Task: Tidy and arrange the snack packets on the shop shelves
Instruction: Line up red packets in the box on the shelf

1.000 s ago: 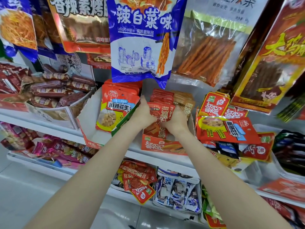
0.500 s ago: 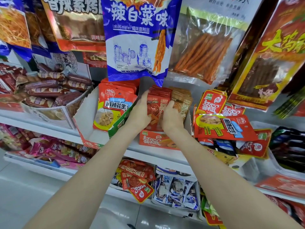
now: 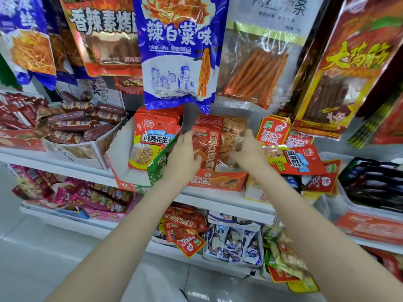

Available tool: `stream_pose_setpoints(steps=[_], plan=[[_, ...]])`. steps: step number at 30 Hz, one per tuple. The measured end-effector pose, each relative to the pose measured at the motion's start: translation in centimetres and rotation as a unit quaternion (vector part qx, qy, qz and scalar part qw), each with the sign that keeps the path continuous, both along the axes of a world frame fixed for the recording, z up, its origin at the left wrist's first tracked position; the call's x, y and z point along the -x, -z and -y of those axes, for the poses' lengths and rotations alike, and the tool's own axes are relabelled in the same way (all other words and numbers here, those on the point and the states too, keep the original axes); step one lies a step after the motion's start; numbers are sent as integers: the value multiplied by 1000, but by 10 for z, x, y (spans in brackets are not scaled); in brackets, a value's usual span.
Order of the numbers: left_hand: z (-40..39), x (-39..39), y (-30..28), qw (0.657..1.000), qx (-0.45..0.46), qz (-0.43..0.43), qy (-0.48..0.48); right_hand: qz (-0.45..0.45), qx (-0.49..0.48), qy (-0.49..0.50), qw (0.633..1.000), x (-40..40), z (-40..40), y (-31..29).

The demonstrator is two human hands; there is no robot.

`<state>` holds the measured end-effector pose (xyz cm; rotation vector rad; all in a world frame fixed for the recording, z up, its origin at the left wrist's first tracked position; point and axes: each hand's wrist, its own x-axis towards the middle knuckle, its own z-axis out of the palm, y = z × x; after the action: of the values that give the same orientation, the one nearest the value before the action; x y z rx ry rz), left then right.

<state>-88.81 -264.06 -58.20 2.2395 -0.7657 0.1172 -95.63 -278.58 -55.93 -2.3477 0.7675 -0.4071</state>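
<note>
A row of small red snack packets [image 3: 207, 147] stands upright in an orange display box [image 3: 218, 182] on the middle shelf. My left hand [image 3: 184, 154] grips the front red packet at its left edge, thumb up along its side. Beside the red row, to its right, stands a row of orange-brown packets [image 3: 231, 131]. My right hand [image 3: 249, 152] holds the front of that row, with thumb and fingers curled round it. The two hands are a packet's width apart.
Red peanut packets [image 3: 152, 138] stand in a white and green box [image 3: 122, 153] to the left, and another [image 3: 294, 161] lies flat at the right. Large hanging bags [image 3: 178, 51] crowd overhead. Sausages [image 3: 76, 124] fill a tub at far left. Loose packets [image 3: 185, 234] pile on the lower shelf.
Both hands held the red packets together; now my right hand has shifted right onto the orange-brown packets, while my left hand stays on the red ones.
</note>
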Motion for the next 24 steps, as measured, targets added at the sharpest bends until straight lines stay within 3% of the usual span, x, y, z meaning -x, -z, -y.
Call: stream_pose_setpoints(steps=[3,7,10,16,19,24], plan=[[6,33,-16,994,0,104,-11,50,21,25,998,56,15,-20],[42,91,-26,991,20,115,66,125,24,83,988,161,41,-45],[87,149,-30,981,31,117,150,132,74,184,971,252,76,-53],[185,246,-36,955,-11,127,269,72,84,298,948,361,164,-37],[226,272,-34,939,-62,153,303,19,98,297,950,370,211,-32],[259,281,-28,934,-92,126,321,-52,34,316,947,353,269,-16]])
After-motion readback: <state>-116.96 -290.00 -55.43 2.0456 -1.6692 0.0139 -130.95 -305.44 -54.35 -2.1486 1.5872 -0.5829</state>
